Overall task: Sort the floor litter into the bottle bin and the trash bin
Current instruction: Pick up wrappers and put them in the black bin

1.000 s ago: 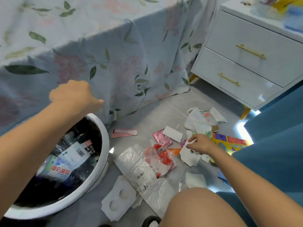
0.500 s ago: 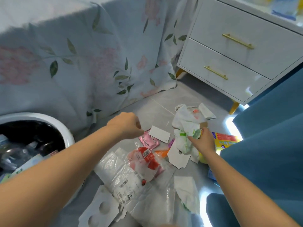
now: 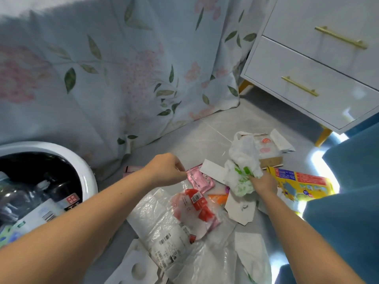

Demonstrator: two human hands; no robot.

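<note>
A white round bin (image 3: 88, 177) with a black liner stands at the left, holding plastic bottles (image 3: 37, 210). Litter lies spread on the grey floor. My left hand (image 3: 166, 169) hovers with fingers curled at the corner of a pink foil wrapper (image 3: 200, 179); whether it grips the wrapper I cannot tell. My right hand (image 3: 263, 184) is closed on a crumpled white plastic bag with green print (image 3: 242, 173). Nearby lie a clear plastic bag with a red label (image 3: 184, 210), a white card strip (image 3: 213, 171), torn white card (image 3: 240, 210) and a yellow box (image 3: 301, 185).
A floral tablecloth (image 3: 123, 68) hangs to the floor behind the litter. A white drawer cabinet (image 3: 320, 64) with gold handles stands at the back right. Blue upholstery (image 3: 348, 191) borders the right side. White moulded card (image 3: 135, 267) lies at the bottom.
My left hand moved from above the bin across to the pink wrapper. My right hand shifted from a white card scrap up to the green-printed bag and closed on it. The view swung right.
</note>
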